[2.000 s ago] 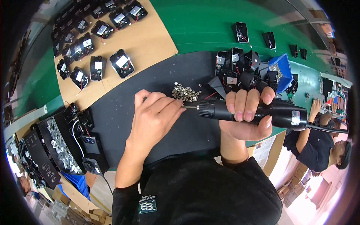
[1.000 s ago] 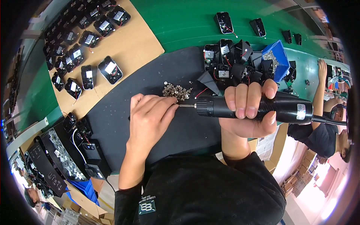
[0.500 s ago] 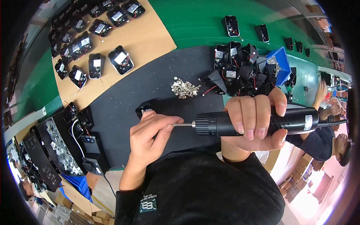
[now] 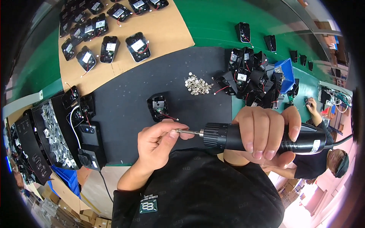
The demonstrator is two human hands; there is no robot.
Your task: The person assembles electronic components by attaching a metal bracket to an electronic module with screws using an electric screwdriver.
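Observation:
My right hand [image 4: 266, 131] is wrapped around a black electric screwdriver [image 4: 230, 136], held level with its nose to the left. The thumb and fingertips of my left hand [image 4: 155, 146] pinch the tip of the metal bit [image 4: 192, 132]. Whether a screw sits on that tip is too small to tell. Just beyond my left hand, a black plastic housing [image 4: 156, 114] with a circuit board and red wire lies on the dark mat [image 4: 125, 98]. A loose pile of silvery screws [image 4: 197, 85] lies farther off, right of the housing.
Similar housings stand in rows on a cardboard sheet [image 4: 163, 34] at far left. More are heaped [image 4: 251, 76] at right beside a blue bin [image 4: 287, 78]. A box of metal parts [image 4: 57, 136] and a black power unit [image 4: 91, 148] sit at left. A co-worker's hand [image 4: 311, 106] shows at right.
The view has shifted, and the housing now shows more fully beyond my left hand. My left fingers have opened out slightly around the bit tip. Both hands keep their hold.

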